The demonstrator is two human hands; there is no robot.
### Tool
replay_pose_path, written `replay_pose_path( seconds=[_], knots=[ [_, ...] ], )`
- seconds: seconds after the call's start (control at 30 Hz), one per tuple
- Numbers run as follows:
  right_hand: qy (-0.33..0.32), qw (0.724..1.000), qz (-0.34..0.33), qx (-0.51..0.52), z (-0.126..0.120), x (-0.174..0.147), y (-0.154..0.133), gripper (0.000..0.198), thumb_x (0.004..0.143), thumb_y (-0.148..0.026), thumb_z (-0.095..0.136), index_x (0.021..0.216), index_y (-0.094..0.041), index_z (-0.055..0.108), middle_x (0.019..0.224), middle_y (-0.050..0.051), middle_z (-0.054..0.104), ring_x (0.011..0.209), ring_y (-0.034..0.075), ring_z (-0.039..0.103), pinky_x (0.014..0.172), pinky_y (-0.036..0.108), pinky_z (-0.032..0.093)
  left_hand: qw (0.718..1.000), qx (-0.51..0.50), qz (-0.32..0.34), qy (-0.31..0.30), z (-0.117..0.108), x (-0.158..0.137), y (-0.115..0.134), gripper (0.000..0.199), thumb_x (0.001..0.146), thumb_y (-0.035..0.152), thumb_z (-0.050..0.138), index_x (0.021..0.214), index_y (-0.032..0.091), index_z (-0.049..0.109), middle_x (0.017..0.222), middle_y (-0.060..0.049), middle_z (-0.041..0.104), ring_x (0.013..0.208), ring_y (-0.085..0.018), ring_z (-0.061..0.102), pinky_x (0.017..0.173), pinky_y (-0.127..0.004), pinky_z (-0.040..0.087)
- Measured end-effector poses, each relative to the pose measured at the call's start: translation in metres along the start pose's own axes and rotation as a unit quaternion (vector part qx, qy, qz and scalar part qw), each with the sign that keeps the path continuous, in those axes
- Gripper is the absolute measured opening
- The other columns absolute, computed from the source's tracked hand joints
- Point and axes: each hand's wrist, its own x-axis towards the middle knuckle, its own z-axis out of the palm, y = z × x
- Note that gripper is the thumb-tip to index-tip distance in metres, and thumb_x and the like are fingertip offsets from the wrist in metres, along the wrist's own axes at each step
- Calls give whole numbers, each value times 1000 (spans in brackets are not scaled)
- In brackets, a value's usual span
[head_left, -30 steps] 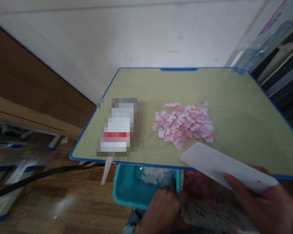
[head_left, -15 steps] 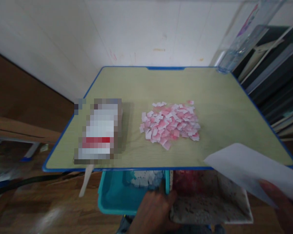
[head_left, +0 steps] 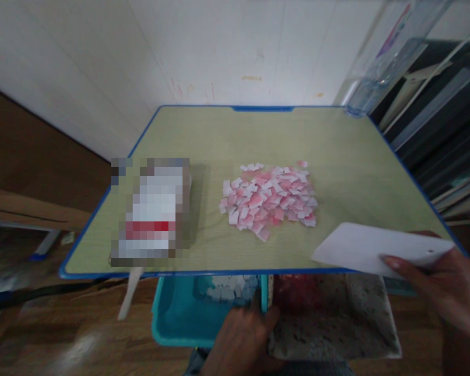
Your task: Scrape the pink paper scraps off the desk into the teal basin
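In my right hand (head_left: 450, 282) is a flat white scraper (head_left: 360, 248) with a slanted end and a small hole near my grip. Its tip is over the front right part of the table (head_left: 297, 136), to the right of a pile of small pink and white square pieces (head_left: 268, 201). Below the table edge, my left hand (head_left: 246, 334) is closed around the adjoining rims of a teal tub (head_left: 176, 324) and a speckled box (head_left: 332, 337). Loose white pieces (head_left: 233, 288) lie in the tub; the box has a red-stained inside.
A pixelated object (head_left: 154, 209) rests on the table's left side, with a pale strip (head_left: 130, 297) sticking out past the front edge. At the back right corner stands a clear plastic bottle (head_left: 370, 86). A white wall (head_left: 227, 52) rises behind the table.
My right hand has come further into view and swung the scraper to a flatter angle, its tip shifting left over the table. My left hand keeps its hold on the rims.
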Motion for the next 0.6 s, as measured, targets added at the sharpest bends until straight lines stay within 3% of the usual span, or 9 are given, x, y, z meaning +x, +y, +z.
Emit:
replay_pose_path(
  seconds=[0.3,0.43,0.6],
  knots=[
    [-4,999,39,24,0,-1,10,24,51,-25,76,70,-23,63,57,-3,65,50,18,61,45,22,47,999,-24,-3,-37,2,1,-4,51,63,43,72,108,24,57,93,-11,67,75,-32,63,60,-42,53],
    [2,1000,10,8,0,-4,17,22,54,-25,75,72,-22,63,59,-2,66,50,18,61,44,23,47,1000,-15,-9,-19,3,-1,-4,54,56,42,77,104,25,58,103,-12,64,78,-32,63,62,-42,53],
    [27,999,-14,15,-1,-5,21,25,49,-26,75,71,-23,62,56,-2,65,46,18,59,40,24,46,999,-16,-22,-39,1,-2,-5,57,56,42,76,108,26,57,99,-11,65,76,-33,63,62,-44,52]
  ],
)
